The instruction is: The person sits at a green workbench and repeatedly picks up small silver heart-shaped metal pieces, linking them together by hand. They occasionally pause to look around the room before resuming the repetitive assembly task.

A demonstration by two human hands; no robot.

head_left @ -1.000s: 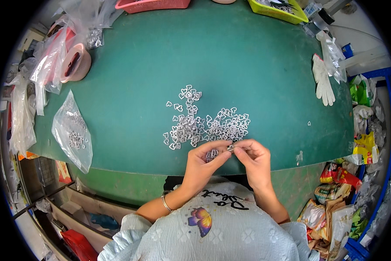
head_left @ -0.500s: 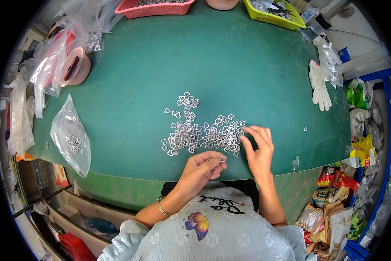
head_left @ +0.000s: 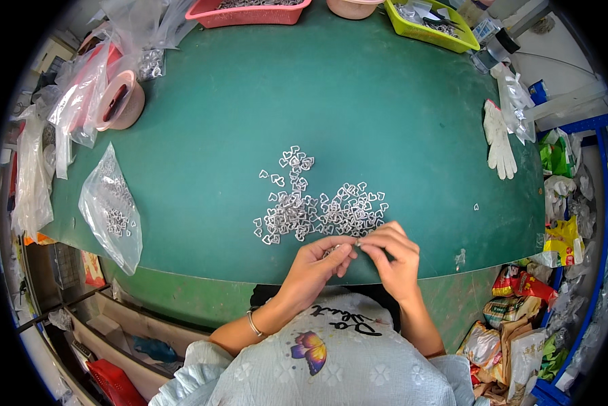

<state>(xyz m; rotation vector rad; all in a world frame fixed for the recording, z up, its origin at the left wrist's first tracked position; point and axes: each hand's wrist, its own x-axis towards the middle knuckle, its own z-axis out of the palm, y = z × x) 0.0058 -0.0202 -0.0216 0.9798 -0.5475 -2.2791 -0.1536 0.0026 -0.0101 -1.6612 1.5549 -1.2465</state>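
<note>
Small silver heart-shaped metal rings (head_left: pixel 290 214) lie in a loose, spread-out pile on the green table (head_left: pixel 216 101), just beyond my hands. My left hand (head_left: pixel 311 265) is closed, with a few of these rings partly visible between thumb and fingers. Its thumb and forefinger point toward my right hand (head_left: pixel 395 260), which is closed in a pinch at the left fingertips. A tiny metallic piece shows where the two hands meet; fingers hide most of it, and it looks like one of the heart-shaped rings.
A clear plastic bag (head_left: pixel 107 206) with more rings lies at left. Behind it stands a pink bowl (head_left: pixel 131 108) holding a dark object. A red tray (head_left: pixel 250 17) and a yellow-green tray (head_left: pixel 429 35) sit at the far edge. A white glove (head_left: pixel 499 145) lies at right.
My right hand has moved from the pile's right edge toward me and left, closing to a pinch at my left fingertips. The left hand has stayed nearly in place.
</note>
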